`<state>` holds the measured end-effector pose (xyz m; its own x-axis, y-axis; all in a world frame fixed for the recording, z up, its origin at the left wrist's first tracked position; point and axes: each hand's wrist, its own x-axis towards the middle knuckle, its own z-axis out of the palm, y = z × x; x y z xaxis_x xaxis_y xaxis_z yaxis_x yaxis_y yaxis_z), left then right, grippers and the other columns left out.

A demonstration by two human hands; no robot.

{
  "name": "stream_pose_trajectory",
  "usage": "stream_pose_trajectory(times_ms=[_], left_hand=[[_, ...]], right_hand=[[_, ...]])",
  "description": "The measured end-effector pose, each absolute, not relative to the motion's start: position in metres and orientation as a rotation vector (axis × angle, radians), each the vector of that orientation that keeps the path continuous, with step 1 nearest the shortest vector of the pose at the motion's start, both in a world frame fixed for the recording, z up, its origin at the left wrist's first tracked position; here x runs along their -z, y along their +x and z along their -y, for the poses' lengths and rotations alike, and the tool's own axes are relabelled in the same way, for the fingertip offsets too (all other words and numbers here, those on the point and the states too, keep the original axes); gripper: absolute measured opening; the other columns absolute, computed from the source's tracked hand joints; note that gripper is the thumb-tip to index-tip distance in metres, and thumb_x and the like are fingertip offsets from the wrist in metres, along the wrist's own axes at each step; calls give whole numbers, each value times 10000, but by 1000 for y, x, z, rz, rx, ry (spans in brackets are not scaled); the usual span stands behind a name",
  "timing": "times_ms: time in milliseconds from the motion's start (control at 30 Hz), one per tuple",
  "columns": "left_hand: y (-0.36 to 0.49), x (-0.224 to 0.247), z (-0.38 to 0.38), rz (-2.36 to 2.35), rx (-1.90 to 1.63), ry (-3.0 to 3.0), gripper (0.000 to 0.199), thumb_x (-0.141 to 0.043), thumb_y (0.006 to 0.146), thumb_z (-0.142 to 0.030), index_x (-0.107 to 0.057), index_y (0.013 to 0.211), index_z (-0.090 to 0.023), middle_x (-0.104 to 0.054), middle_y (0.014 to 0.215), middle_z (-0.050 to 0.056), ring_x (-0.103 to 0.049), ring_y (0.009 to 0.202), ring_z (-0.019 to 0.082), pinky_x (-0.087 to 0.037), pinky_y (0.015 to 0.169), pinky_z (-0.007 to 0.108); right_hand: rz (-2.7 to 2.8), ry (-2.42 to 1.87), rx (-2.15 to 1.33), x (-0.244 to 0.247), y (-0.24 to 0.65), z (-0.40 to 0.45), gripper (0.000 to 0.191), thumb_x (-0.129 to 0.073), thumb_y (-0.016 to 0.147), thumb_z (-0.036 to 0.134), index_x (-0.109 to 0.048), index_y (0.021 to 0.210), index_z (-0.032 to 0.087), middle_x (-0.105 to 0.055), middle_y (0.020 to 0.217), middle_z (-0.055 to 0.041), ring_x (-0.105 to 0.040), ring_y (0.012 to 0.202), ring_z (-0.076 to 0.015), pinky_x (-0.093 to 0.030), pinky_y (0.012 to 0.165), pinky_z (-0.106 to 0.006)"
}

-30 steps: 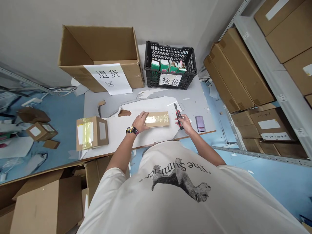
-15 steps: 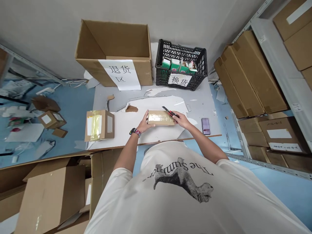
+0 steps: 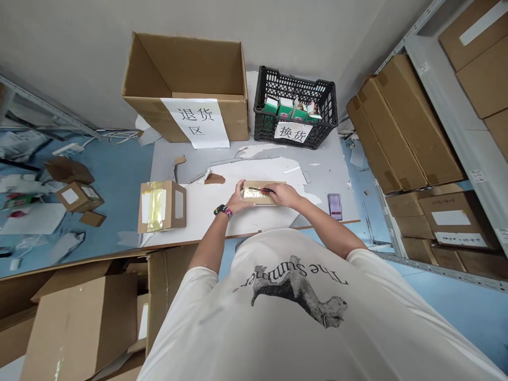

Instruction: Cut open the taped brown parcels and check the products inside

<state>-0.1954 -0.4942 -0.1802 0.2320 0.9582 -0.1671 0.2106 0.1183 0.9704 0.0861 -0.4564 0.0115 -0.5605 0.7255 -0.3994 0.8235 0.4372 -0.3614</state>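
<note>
A small taped cardboard box [image 3: 252, 198] lies flat on the worktable in front of me, with shiny tape along its top. My left hand [image 3: 237, 199] grips its left end, thumb along the near side and fingers at the far corner. In my right hand [image 3: 284, 194] is a red and black utility knife [image 3: 265, 190], fingers wrapped round the handle. The knife lies low over the box top, its blade pointing left along the tape. Whether the blade has gone into the tape I cannot tell.
A taped carton [image 3: 162, 206] stands at the table's left, a phone [image 3: 335, 206] at the right. Behind are a large open cardboard box [image 3: 234, 117] with a paper sign and a black plastic crate [image 3: 262, 124] holding green boxes. Shelving with cartons [image 3: 413, 121] rises on the right.
My right hand has moved left and over the box, bringing the knife down from a raised slant to lie along the tape. My left hand still holds the box's left end.
</note>
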Motion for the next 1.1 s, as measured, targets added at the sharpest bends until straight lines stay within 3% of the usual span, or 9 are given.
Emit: stream_pose_trajectory(times_ms=[233,400,667,1100], left_hand=[[-193,180,495,-1236,-806,1329,1653,-1134,541,-642,-218,1874,-297,-452,1812,232,-496,1671,455,-457,1357,655],[-192,180,494,-1232,-812,1314,1651,-1125,547,-644,-224,1884,-287,-513,1763,223,-582,1587,444,-502,1321,651],[-192,173,496,-1237,-807,1316,1626,-1128,550,-625,-247,1870,-268,-589,1682,218,-562,1600,453,-491,1326,658],[-191,175,494,-1223,-826,1305,1577,-1120,569,-618,-274,1857,-284,-498,1777,222,-523,1640,460,-498,1327,668]], right_hand=[[-2476,1215,558,-21,51,450,503,-438,1174,254,-722,1588,279,-817,1441,-143,-804,1225,-335,-575,1016,-402],[-2469,1165,526,-24,42,449,493,-445,1170,246,-724,1577,254,-808,1463,-166,-807,1244,-353,-576,1026,-430],[-2490,1113,458,-13,39,443,443,-459,1203,310,-726,1549,240,-818,1419,-180,-809,1256,-357,-559,1041,-422],[-2450,1022,365,-18,46,443,430,-451,1186,212,-648,1567,190,-804,1404,-219,-804,1273,-361,-575,999,-404]])
